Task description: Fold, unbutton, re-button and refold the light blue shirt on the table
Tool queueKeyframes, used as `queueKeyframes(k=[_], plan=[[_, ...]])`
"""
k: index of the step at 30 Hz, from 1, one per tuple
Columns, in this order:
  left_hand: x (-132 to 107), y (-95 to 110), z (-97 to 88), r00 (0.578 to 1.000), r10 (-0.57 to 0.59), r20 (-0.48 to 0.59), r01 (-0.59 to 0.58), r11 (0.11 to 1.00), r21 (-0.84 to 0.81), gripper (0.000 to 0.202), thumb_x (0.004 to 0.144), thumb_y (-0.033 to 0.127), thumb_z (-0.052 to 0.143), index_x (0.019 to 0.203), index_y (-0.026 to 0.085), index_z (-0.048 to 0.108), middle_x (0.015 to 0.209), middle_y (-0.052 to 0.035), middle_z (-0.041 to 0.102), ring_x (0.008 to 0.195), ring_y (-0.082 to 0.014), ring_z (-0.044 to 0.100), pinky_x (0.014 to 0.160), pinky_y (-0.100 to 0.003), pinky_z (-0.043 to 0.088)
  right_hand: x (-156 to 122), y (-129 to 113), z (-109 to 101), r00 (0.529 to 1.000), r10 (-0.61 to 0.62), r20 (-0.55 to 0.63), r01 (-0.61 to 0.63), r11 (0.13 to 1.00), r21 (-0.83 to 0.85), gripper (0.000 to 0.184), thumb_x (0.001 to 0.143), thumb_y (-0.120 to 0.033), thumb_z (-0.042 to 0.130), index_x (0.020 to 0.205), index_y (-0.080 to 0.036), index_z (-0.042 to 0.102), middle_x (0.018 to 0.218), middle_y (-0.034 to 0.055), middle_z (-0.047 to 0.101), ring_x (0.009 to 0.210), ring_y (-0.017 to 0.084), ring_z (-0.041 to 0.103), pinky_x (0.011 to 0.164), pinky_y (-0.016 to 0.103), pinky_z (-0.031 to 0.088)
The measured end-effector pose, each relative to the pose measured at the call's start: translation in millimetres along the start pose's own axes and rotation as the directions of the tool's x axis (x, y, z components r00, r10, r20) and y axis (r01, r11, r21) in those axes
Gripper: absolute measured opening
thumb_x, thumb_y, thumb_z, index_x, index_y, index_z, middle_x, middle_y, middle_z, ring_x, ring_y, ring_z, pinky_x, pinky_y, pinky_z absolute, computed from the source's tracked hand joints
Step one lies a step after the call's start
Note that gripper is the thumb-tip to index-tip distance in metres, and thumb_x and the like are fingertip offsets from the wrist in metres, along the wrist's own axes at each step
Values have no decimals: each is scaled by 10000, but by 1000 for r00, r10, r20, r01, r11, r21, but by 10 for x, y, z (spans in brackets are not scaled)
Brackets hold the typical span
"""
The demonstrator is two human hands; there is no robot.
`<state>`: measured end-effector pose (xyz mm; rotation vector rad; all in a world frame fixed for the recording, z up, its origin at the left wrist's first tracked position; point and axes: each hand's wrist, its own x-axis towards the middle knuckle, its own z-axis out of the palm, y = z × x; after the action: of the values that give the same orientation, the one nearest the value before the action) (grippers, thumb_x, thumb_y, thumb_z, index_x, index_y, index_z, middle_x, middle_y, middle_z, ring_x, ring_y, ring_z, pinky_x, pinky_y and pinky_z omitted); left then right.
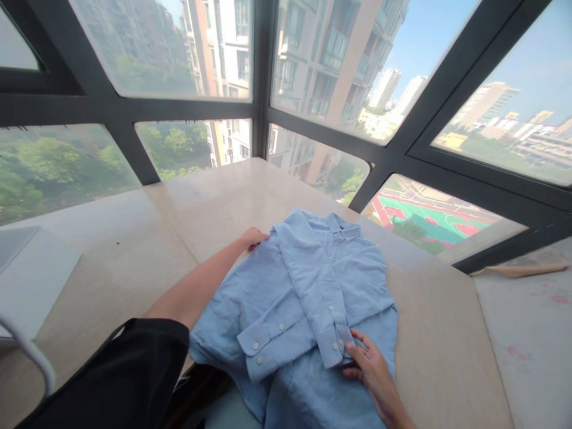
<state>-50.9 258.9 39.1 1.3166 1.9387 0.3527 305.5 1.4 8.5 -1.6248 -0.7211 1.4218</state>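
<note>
A light blue button-up shirt point(313, 268) lies front up on the window ledge, its collar towards the window corner. Both sleeves are folded across its front, with the buttoned cuffs crossing near the middle. My left hand point(255, 238) grips the shirt's edge by the left shoulder, fingers closed on the cloth. At the lower right, my right hand point(369, 363) pinches the edge of one cuff point(333, 345) between thumb and fingers. The shirt's lower part hangs over the ledge's near edge towards me.
The pale stone ledge point(170, 220) runs into a corner under dark window frames point(261, 77). A white box-like object point(40, 268) and a curved white tube point(31, 351) are at the left. Pale flowered material point(527, 333) lies at the right.
</note>
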Motion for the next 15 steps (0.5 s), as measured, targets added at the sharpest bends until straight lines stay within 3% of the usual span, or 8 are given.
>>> queueKeyframes(k=[8,12,15], plan=[[-624,-475,-121,995,78,69,-81,995,49,307,684,420,732,584,156,610,522,19,515,537,-113,501,483,-206,357,-26,-104,-14,1000,-11,27,13,996,-85,562,628,-426,836,1089,-208,598,739,-22,707,463,142,601,407,273,544],[-842,-637,-116,994,105,25,-107,986,129,194,648,291,717,546,159,618,530,13,526,647,-142,555,523,-200,344,-40,-93,-6,998,-55,11,56,993,-106,548,619,-408,836,1065,-191,603,744,-6,717,494,162,620,394,275,544],[-977,-707,-121,995,99,-20,-95,983,155,201,704,324,653,594,157,633,591,-5,570,711,-159,580,544,-201,358,-39,-90,-7,998,-63,3,63,989,-133,559,603,-398,832,1063,-177,604,732,4,719,530,197,648,403,302,557]])
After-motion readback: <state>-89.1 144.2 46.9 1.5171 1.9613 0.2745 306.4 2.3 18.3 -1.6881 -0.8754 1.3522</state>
